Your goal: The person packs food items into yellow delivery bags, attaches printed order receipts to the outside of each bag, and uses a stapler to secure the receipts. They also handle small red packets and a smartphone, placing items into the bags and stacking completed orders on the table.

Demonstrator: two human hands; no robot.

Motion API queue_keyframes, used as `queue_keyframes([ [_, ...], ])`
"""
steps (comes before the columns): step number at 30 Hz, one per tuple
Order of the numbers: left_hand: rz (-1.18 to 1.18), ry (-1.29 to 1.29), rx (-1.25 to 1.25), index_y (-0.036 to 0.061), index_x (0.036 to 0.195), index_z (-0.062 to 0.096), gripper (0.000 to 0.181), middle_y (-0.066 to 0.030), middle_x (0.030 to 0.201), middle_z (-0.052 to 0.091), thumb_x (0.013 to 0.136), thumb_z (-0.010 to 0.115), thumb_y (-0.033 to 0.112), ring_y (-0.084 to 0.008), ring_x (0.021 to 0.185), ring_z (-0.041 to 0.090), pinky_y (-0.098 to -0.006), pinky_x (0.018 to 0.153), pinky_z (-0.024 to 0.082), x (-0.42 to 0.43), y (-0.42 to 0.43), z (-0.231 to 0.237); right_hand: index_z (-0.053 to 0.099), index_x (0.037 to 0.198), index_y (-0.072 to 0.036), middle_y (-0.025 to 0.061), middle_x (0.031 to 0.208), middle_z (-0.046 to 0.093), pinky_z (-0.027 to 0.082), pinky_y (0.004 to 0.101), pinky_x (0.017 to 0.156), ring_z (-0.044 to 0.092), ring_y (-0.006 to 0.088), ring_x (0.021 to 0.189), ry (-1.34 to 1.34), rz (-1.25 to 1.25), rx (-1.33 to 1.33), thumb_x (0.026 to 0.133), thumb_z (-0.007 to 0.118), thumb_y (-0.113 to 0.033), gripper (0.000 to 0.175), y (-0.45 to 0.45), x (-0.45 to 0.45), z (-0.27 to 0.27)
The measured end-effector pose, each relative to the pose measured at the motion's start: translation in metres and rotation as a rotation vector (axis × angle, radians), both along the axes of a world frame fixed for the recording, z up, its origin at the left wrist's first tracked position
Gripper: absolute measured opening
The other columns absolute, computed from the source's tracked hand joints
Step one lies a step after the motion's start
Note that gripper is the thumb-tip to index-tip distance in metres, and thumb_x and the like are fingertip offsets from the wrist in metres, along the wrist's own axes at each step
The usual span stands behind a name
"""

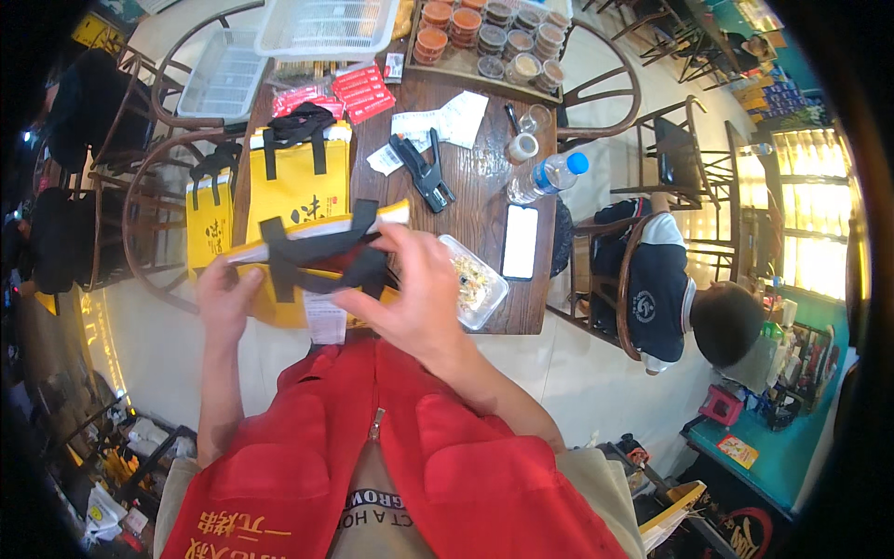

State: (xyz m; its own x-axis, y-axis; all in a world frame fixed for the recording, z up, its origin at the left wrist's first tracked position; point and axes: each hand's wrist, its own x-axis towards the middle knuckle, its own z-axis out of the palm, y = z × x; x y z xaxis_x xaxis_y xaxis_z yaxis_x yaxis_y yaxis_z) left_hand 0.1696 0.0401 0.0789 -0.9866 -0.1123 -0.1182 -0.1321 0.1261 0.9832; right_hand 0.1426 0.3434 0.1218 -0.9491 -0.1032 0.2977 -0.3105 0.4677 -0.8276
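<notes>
A yellow insulated carry bag (279, 314) with black strap handles is held at the near table edge, its top partly apart and a white printed slip on its front. My left hand (229, 293) grips the bag's left top corner. My right hand (419, 293) is at the bag's right side, thumb and fingers around the top rim near a handle. Beyond the bag stands a larger-looking yellow bag (300, 175) with dark handles, and another yellow bag (211, 230) is left of it. A black plier stapler (422, 168) lies on the wooden table near paper slips (461, 119).
A clear food tray (482, 307), a phone (520, 242) and a water bottle (548, 178) are at the right. A wooden tray (482, 78) of sauce cups and a white basket (325, 52) stand at the far side. A seated person (649, 286) is right of the table.
</notes>
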Motion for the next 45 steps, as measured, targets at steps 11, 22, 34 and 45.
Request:
queue_keyframes([
  [11,-0.203,0.123,0.2,-0.0008,0.123,0.063,0.029,-0.0036,0.114,0.068,0.096,0.07,0.004,-0.0105,0.102,0.063,-0.0277,0.09,0.051,-0.02,0.002,0.003,0.066,0.112,-0.002,0.0062,0.075,0.072,0.053,0.0277,0.056,0.069,0.0148,0.068,-0.583,0.104,-0.094,0.094,0.071,-0.013,0.021,-0.007,-0.019,0.079],
  [22,-0.211,0.115,0.317,-0.0005,0.118,0.067,0.025,-0.0034,0.109,0.071,0.093,0.072,0.002,-0.0088,0.097,0.064,-0.0256,0.088,0.052,-0.036,-0.01,-0.024,0.068,0.104,-0.007,0.0082,0.11,0.067,0.046,0.0432,0.095,0.06,0.0314,0.111,0.311,0.384,0.73,0.075,0.083,-0.018,0.034,-0.053,0.001,0.035],
  [34,-0.132,0.243,0.172,-0.0017,0.117,0.069,0.028,-0.0048,0.103,0.073,0.09,0.074,0.001,-0.0091,0.091,0.066,-0.0261,0.081,0.054,-0.026,0.016,-0.013,0.072,0.091,-0.002,0.0135,0.088,0.069,0.055,0.0395,0.072,0.068,0.0298,0.083,0.294,0.21,0.324,0.09,0.067,-0.014,0.013,-0.118,-0.035,0.034],
  [45,-0.135,0.146,0.048,-0.0022,0.112,0.068,0.027,-0.0057,0.099,0.073,0.085,0.072,0.001,-0.0099,0.091,0.065,-0.029,0.076,0.052,-0.018,0.034,0.001,0.071,0.08,-0.004,0.0102,0.082,0.067,0.056,0.0366,0.07,0.068,0.0268,0.082,0.53,0.46,0.937,0.077,0.068,-0.016,0.012,-0.126,-0.03,0.059],
])
